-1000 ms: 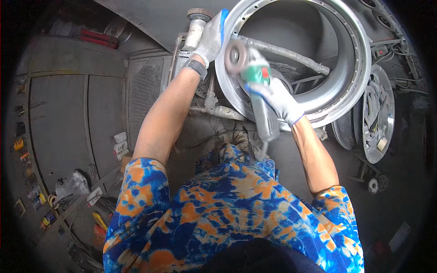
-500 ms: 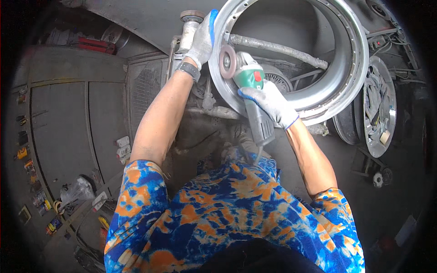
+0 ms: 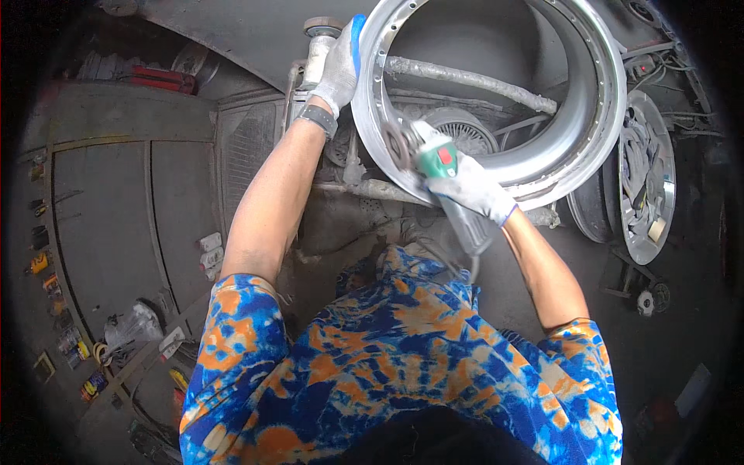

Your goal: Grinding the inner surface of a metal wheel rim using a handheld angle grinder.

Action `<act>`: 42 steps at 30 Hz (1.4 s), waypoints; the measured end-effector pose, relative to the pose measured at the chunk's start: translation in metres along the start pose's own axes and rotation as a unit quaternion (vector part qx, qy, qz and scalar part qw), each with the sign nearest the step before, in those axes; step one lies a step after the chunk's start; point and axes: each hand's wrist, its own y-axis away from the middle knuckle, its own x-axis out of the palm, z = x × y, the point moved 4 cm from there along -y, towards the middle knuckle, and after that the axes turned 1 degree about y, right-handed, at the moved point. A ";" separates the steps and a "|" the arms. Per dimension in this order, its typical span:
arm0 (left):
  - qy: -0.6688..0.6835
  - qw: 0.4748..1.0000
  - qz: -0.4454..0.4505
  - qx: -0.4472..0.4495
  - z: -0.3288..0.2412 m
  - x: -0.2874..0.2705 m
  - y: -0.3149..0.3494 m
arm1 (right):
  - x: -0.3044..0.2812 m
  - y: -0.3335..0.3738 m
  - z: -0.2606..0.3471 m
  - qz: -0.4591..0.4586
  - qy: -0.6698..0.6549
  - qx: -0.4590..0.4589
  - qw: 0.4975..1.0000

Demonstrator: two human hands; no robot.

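Note:
A large silver wheel rim [image 3: 595, 155] with small holes around its lip stands tilted in front of me. My left hand [image 3: 338, 74], in a white glove with blue-coated fingers, is closed on the rim's left edge; the fingertips are partly hidden. My right hand [image 3: 474, 190], also gloved, wraps around a green and grey angle grinder [image 3: 439, 159] with a red patch on top. The grinder's disc [image 3: 398, 146] is at the lower left of the rim's lip, blurred by motion. I cannot tell whether it touches the metal. A cord trails from the grinder's lower end.
A dusty support bar [image 3: 480, 84] crosses behind the rim opening, above a spoked wheel centre [image 3: 462, 132]. Left of the rim stands a dusty spindle [image 3: 319, 50] with a round top. A metal dish [image 3: 642, 249] holding grey strips is at right. Grey panels [image 3: 108, 232] line the left.
The grinder and my right hand have moved down and right along the rim's lower left, and the grinder has tilted. My left hand and the rim have shifted only slightly.

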 end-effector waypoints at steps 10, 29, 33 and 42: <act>0.080 0.995 -0.027 -0.049 -0.015 -0.002 0.005 | -0.026 0.006 -0.010 0.030 0.203 0.127 0.971; 0.021 0.999 -0.033 -0.026 -0.004 -0.004 0.009 | -0.005 -0.025 0.065 -0.054 -0.151 -0.033 0.987; 0.199 0.971 -0.037 -0.130 -0.010 0.006 0.005 | -0.013 -0.038 0.068 -0.109 -0.245 -0.039 0.963; 0.025 0.998 -0.045 -0.032 -0.004 -0.001 0.007 | 0.000 -0.019 0.042 -0.049 -0.053 -0.053 0.996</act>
